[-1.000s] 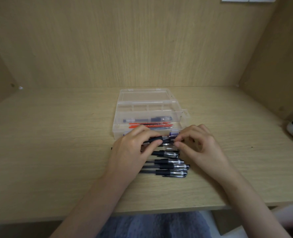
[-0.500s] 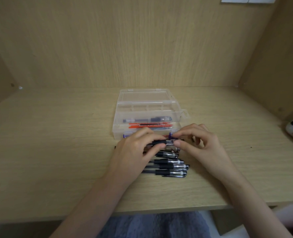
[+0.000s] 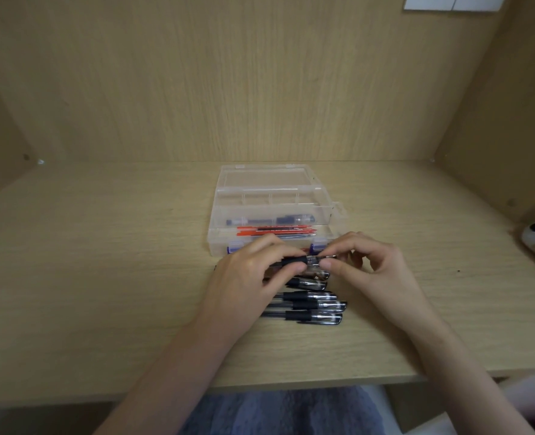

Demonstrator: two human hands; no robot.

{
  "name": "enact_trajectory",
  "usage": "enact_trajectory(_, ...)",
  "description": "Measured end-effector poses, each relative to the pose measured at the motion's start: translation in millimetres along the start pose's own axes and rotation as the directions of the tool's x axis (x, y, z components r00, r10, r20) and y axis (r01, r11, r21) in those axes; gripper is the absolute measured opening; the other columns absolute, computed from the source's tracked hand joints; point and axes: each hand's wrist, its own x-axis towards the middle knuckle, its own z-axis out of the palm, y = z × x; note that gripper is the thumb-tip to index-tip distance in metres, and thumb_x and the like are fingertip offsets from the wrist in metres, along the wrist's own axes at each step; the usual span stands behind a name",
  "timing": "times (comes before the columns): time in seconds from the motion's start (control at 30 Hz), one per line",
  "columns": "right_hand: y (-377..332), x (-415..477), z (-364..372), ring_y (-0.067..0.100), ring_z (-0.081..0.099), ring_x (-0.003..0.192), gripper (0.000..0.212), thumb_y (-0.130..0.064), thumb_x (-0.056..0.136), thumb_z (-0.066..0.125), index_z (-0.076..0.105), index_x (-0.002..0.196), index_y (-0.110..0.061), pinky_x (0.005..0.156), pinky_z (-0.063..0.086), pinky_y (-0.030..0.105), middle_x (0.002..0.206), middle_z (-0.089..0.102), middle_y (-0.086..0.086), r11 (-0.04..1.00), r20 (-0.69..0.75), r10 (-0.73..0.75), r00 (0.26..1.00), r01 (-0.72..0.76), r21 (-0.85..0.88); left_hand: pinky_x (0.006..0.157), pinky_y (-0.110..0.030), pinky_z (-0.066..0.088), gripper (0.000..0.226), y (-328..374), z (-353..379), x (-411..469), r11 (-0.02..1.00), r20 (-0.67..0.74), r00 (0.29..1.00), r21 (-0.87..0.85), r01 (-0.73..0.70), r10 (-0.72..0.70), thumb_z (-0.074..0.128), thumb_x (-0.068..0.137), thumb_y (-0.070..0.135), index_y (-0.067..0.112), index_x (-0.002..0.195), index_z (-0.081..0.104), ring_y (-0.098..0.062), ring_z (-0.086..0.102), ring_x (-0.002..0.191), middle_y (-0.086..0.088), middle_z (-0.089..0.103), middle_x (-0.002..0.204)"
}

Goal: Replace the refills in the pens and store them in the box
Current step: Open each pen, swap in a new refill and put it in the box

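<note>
Past second: my right hand (image 3: 373, 271) has shifted to pinch the pen (image 3: 294, 262) at its clear end, while my left hand (image 3: 247, 277) grips the black sleeve. The pen has barely moved, so opening is probably starting. It sits just my side of the box (image 3: 219, 196), parallel to its near wall, with what looks like the capped end rightward.

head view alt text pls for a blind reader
A left hand grips a pen while the right hand pinches its end, over a row of pens on a wooden desk. Behind, an open clear box holds red refills.
</note>
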Motion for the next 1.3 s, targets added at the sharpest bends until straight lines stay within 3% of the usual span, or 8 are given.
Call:
enact_trajectory(0.17,-7.2,-0.1,-2.9,0.012,0.059,0.073,0.008,-0.018,0.078,0.071,0.069,0.084,-0.014,0.068,0.046,0.021,0.081,0.069,0.004,0.964,-0.144,0.044,0.989,-0.005,0.264,0.067,-0.007,0.04,0.026,2.0,-1.5,-0.4,0.999,-0.019,1.0,-0.023,0.022,-0.022,0.052,0.087,0.042,0.028,0.106,0.063,0.01,0.052,0.079,0.03,0.052,0.09)
enact_trajectory(0.27,-14.4,3.3,-8.1,0.012,0.059,0.064,0.004,-0.014,0.082,0.058,0.058,0.084,-0.011,0.051,0.041,0.016,0.086,0.07,0.013,0.864,-0.262,0.098,0.96,0.049,0.502,0.065,-0.005,0.038,0.029,2.5,-2.0,-0.4,0.999,-0.017,0.999,-0.027,0.033,-0.034,0.05,0.086,0.044,0.029,0.108,0.062,0.009,0.051,0.075,0.036,0.048,0.089)
enact_trajectory(0.5,-4.9,15.4,-27.6,0.009,0.046,0.049,0.012,-0.015,0.093,0.053,0.055,0.081,-0.014,0.04,0.03,0.016,0.064,0.061,0.0,0.782,-0.403,0.325,0.856,-0.003,0.623,0.068,-0.023,0.051,0.025,0.9,-2.1,-1.2,1.0,0.014,1.0,-0.006,-0.01,0.011,0.051,0.089,0.045,0.033,0.106,0.064,0.004,0.058,0.081,0.026,0.059,0.095)
enact_trajectory(0.67,9.6,19.0,-36.9,0.007,0.045,0.047,0.012,-0.021,0.09,0.06,0.062,0.083,-0.011,0.042,0.034,0.016,0.052,0.052,-0.007,0.903,-0.337,0.42,0.843,-0.353,0.243,0.065,-0.02,0.049,0.031,2.9,-2.6,-1.0,1.0,0.047,0.999,-0.02,-0.013,0.014,0.048,0.088,0.047,0.032,0.109,0.066,0.001,0.058,0.077,0.02,0.063,0.091)
enact_trajectory(0.8,21.7,23.3,-36.4,0.013,0.048,0.051,0.016,-0.025,0.089,0.063,0.064,0.079,-0.011,0.053,0.038,0.025,0.057,0.055,-0.001,0.896,-0.386,0.387,0.837,-0.441,-0.057,0.061,-0.016,0.045,0.027,3.4,-1.9,-1.3,0.999,0.074,0.997,-0.026,-0.026,0.028,0.05,0.088,0.045,0.033,0.107,0.065,0.0,0.054,0.069,0.02,0.06,0.088)
enact_trajectory(1.1,25.7,26.6,-28.6,0.016,0.056,0.064,0.016,-0.025,0.088,0.063,0.067,0.079,-0.011,0.06,0.041,0.02,0.068,0.064,0.002,0.842,-0.376,0.277,0.885,-0.411,-0.348,0.059,-0.02,0.047,0.026,4.2,-2.4,-1.6,0.998,0.109,0.992,0.012,-0.067,0.065,0.051,0.088,0.045,0.034,0.107,0.065,-0.003,0.054,0.066,0.026,0.055,0.089)
enact_trajectory(1.17,22.0,26.6,-27.9,0.014,0.055,0.067,0.013,-0.022,0.088,0.062,0.066,0.079,-0.014,0.055,0.036,0.011,0.069,0.062,-0.002,0.852,-0.401,0.208,0.892,-0.367,-0.374,0.059,-0.016,0.045,0.026,4.2,-2.1,-1.7,0.998,0.092,0.994,0.016,-0.067,0.065,0.051,0.088,0.045,0.033,0.106,0.065,0.0,0.052,0.065,0.028,0.052,0.087)
enact_trajectory(1.3,3.7,31.9,-23.9,0.005,0.053,0.075,0.013,-0.026,0.089,0.058,0.069,0.084,-0.023,0.062,0.037,0.015,0.083,0.066,-0.006,0.906,-0.336,0.054,0.94,-0.187,-0.379,0.059,-0.014,0.044,0.027,3.9,-1.2,-1.4,0.998,0.069,0.996,0.018,-0.063,0.062,0.051,0.088,0.044,0.032,0.107,0.065,0.002,0.051,0.065,0.026,0.054,0.086)
